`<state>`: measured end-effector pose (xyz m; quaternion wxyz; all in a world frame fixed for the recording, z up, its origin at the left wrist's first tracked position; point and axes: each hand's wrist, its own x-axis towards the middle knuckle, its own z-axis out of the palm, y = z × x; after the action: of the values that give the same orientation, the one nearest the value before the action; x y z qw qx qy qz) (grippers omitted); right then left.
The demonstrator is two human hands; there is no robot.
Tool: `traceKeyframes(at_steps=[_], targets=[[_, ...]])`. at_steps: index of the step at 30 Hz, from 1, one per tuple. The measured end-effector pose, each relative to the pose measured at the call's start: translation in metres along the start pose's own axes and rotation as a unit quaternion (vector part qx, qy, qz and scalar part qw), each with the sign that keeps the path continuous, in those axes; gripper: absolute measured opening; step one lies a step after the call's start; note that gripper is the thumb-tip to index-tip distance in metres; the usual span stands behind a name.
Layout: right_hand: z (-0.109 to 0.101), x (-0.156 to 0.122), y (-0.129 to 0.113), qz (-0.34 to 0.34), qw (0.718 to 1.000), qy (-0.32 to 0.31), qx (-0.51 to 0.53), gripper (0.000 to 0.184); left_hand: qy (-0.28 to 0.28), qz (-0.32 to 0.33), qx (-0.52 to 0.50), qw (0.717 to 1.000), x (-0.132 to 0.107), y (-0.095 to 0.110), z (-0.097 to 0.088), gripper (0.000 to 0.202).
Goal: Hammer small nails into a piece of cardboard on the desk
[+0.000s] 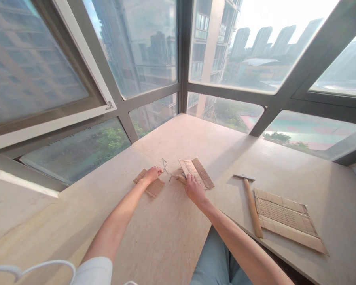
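Observation:
My left hand [152,175] reaches over a small brown corrugated cardboard piece [154,190] lying on the pale surface. Its fingers are pinched together at the edge of several thin metal nails [164,163]; whatever sits in the fingertips is too small to make out. My right hand [195,189] is closed on the near edge of a folded cardboard sheet [197,168] with rows of small holes. The fingers partly cover that sheet's left end, where more thin nails lie close by.
To the right lies a hammer [250,208] with a wooden handle, beside a larger perforated cardboard sheet [284,215]. The stone-like sill [121,225] meets framed windows [225,93] at the back and left. Its near right edge runs past my legs [218,259].

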<state>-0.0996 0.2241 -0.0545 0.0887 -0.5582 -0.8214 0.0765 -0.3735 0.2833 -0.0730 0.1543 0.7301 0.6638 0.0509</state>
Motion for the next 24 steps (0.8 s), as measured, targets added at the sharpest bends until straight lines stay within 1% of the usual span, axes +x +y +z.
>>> traceKeyframes(at_steps=[3,5,9,11,14,16,20,22,24], targets=[[-0.008,0.002,0.004,0.011,1.0,0.011,0.024,0.049,0.014,0.0,-0.002,1.0,0.001,0.001,0.002,0.015],[-0.013,0.0,0.005,0.016,0.999,0.015,0.041,0.047,0.035,-0.01,-0.002,0.999,0.002,0.003,0.003,0.017],[-0.023,-0.005,0.005,0.028,0.996,0.02,0.082,0.04,0.099,-0.043,0.013,0.994,0.012,0.011,0.008,0.037],[-0.028,-0.008,0.006,0.044,0.993,0.02,0.103,0.037,0.112,-0.049,0.021,0.992,0.022,0.017,0.011,0.048],[-0.035,-0.012,0.01,0.071,0.989,0.017,0.132,0.035,0.107,-0.048,0.029,0.993,0.038,0.026,0.018,0.065],[-0.038,-0.012,0.015,0.081,0.986,0.014,0.145,0.038,0.095,-0.045,0.037,0.994,0.046,0.031,0.024,0.072],[-0.039,-0.009,0.028,0.088,0.975,0.009,0.202,0.051,0.066,-0.039,0.06,0.995,0.052,0.035,0.039,0.073],[-0.04,-0.006,0.032,0.097,0.965,0.014,0.243,0.055,0.079,-0.026,0.065,0.994,0.049,0.036,0.047,0.07],[-0.041,-0.003,0.035,0.108,0.961,0.023,0.254,0.057,0.1,0.0,0.06,0.993,0.042,0.036,0.052,0.067]])
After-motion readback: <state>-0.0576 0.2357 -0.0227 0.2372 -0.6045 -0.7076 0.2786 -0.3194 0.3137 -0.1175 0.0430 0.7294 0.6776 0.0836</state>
